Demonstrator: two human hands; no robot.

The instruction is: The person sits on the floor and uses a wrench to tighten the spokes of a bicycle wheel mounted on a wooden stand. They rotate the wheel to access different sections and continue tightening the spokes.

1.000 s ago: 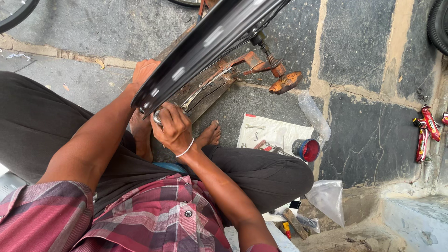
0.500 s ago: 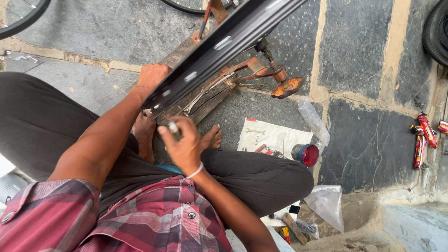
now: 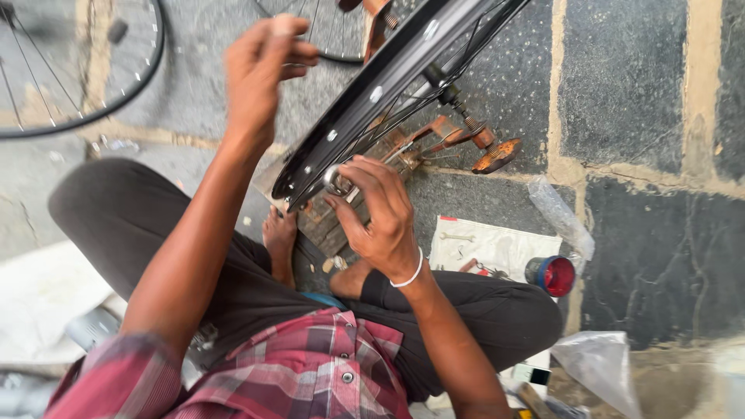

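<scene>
A black bicycle wheel rim [image 3: 365,109] with thin spokes slants across the top middle, standing on a rusty truing stand [image 3: 442,140]. My right hand [image 3: 372,213] grips a small round metal spoke tool [image 3: 338,182] pressed against the rim's near edge. My left hand [image 3: 260,66] is raised to the left of the rim, its fingertips pinched together on something too small to tell. I sit cross-legged in dark trousers and a red checked shirt, one bare foot [image 3: 279,240] under the rim.
Another spoked wheel [image 3: 77,85] lies on the stone floor at top left. A white sheet [image 3: 489,244] with small tools and a red-lidded tin [image 3: 552,275] lie to my right. Clear plastic bags [image 3: 597,361] sit at lower right.
My left hand let go of the rim and rose up to its left. The view shifted, so the rim stands higher. My right hand stays at the rim's edge with the tool.
</scene>
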